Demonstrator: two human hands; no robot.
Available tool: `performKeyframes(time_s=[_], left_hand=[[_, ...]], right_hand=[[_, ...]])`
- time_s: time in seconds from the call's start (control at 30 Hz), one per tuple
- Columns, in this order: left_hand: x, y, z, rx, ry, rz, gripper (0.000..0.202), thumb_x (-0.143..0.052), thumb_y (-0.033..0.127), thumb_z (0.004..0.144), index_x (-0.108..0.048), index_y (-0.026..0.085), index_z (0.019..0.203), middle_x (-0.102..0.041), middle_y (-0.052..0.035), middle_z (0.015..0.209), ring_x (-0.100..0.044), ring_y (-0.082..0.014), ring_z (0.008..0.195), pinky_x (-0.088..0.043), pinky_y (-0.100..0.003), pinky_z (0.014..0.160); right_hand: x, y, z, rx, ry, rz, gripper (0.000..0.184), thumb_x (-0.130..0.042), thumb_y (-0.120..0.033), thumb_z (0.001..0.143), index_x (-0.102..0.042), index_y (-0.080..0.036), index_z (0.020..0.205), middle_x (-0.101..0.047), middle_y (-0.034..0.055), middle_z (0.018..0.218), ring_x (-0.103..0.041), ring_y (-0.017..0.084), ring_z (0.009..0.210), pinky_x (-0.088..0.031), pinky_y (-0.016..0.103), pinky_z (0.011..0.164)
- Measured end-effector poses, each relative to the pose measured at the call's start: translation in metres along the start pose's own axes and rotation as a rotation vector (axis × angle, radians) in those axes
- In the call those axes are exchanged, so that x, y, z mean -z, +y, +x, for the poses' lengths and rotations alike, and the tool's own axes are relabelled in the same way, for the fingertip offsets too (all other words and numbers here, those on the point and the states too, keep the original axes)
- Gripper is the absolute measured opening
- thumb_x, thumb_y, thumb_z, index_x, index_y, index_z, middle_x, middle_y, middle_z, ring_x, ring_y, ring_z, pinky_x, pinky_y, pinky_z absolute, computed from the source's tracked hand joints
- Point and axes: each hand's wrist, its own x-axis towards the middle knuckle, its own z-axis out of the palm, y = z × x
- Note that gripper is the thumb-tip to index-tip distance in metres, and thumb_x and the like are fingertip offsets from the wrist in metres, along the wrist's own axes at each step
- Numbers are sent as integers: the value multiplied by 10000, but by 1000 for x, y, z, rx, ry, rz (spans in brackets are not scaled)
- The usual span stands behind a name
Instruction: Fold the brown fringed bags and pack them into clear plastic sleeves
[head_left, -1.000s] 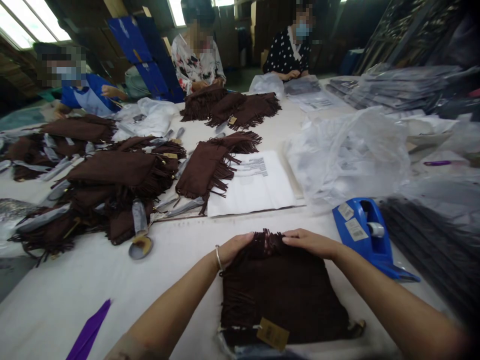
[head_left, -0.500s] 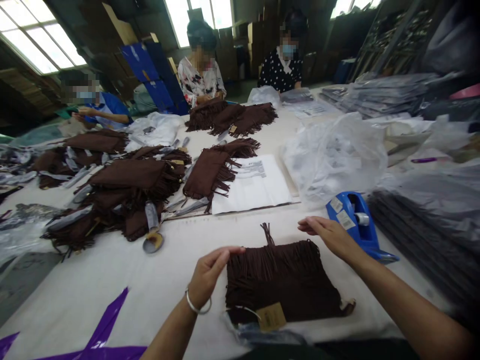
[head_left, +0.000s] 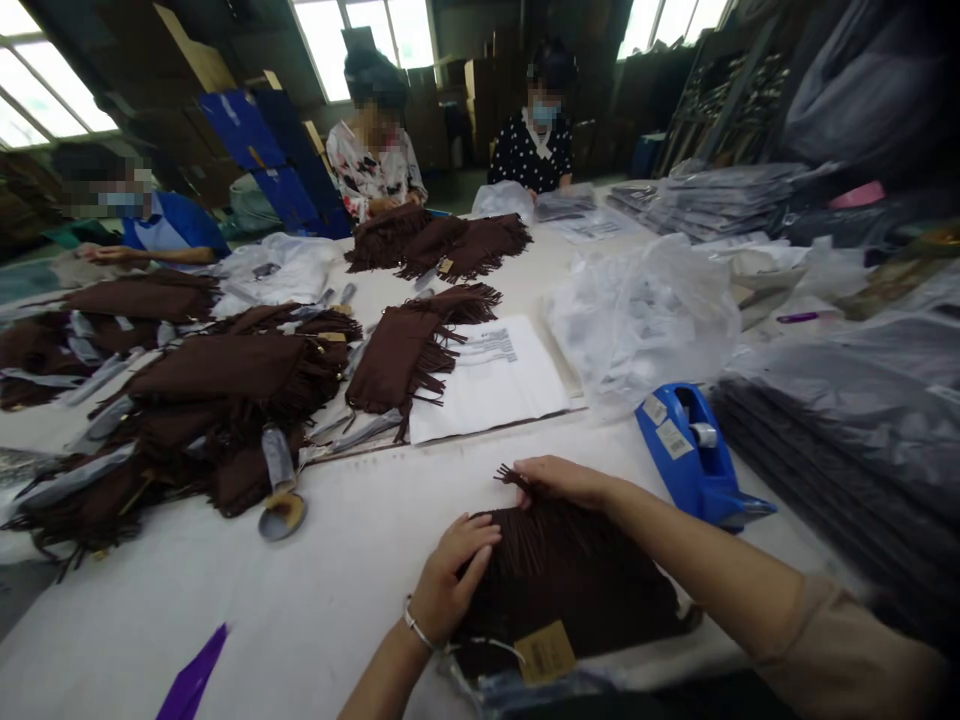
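Observation:
A dark brown fringed bag (head_left: 585,585) lies flat on the table in front of me, its fringe at the far edge. My left hand (head_left: 454,575), a bangle at its wrist, rests over the bag's far left corner with fingers stretched out. Pinched in my right hand (head_left: 559,482) is a tuft of fringe (head_left: 511,477) that sticks out past the far edge. A tan hang tag (head_left: 546,652) on a white string lies on the bag's near side. Clear plastic wrap (head_left: 547,688) shows along the near edge.
A blue tape dispenser (head_left: 686,450) stands right of the bag. Brown fringed bags (head_left: 217,370) are heaped at left, near a printed white sheet (head_left: 495,385). Plastic bags (head_left: 645,320) and dark stacked pieces (head_left: 795,480) lie at right. Several people sit across the table.
My right hand has moved left and down onto the fringe tuft and closed on it. My left hand has shifted onto the bag's corner. The camera view has turned slightly right.

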Motion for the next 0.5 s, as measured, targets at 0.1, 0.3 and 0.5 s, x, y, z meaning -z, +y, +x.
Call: performKeyframes(time_s=[0.1,0.3,0.5], left_hand=[[-2,3,-10,-121,-85,101,270,-472,206,884,-607,260,1111,-627,-37,1171,-479,-195,1206,-254,-474,1108],[-15,16,-32,-142,-102,143,277,-470,190,882,-597,254,1119,-617,-52,1190,-480,-202,1210,-288,-482,1089],[-18,28,-38,-113,-43,147,248,-474,209,879,-623,246,1073,-651,-49,1131,-506,-193,1187,-324,-441,1075]], right_hand=[[-26,3,-43,210,30,-138,404,-480,-521,846,-630,-210,1056,-664,47,1046,-564,215,1043,-331,405,1020],[-53,34,-116,517,12,-419,289,-467,-348,894,-602,-292,1143,-652,6,1121,-559,201,1091,-277,446,1078],[-24,-5,-86,509,357,-360,334,-418,-393,908,-604,-256,1149,-615,44,1189,-525,222,1140,-374,428,1021]])
